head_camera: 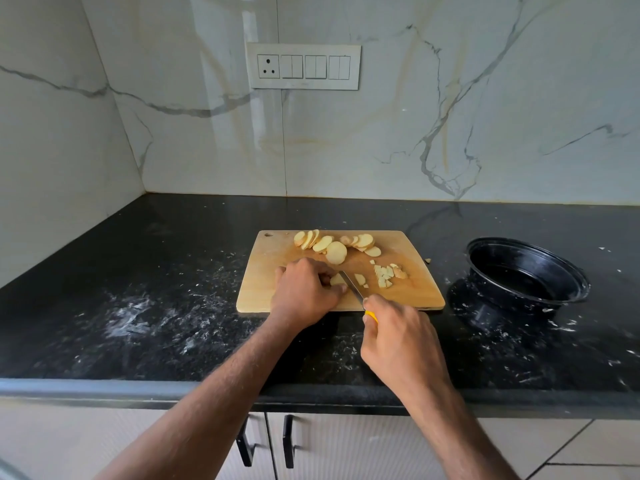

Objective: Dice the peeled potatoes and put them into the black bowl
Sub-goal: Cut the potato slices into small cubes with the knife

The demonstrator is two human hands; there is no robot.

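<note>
Right hand (pixel 398 337): gripping a yellow-handled knife (pixel 356 292), blade lying against a potato slice (pixel 337 280). Left hand (pixel 304 289): fingers curling over that slice, pinning it to the wooden cutting board (pixel 415 289). Diced pieces (pixel 386 273): sitting in a small heap just right of the blade. Round slices (pixel 336 244): fanning along the board's far edge. Black bowl (pixel 526 271): standing apart to the right on the dark countertop (pixel 138 271), tilting toward the person.
</note>
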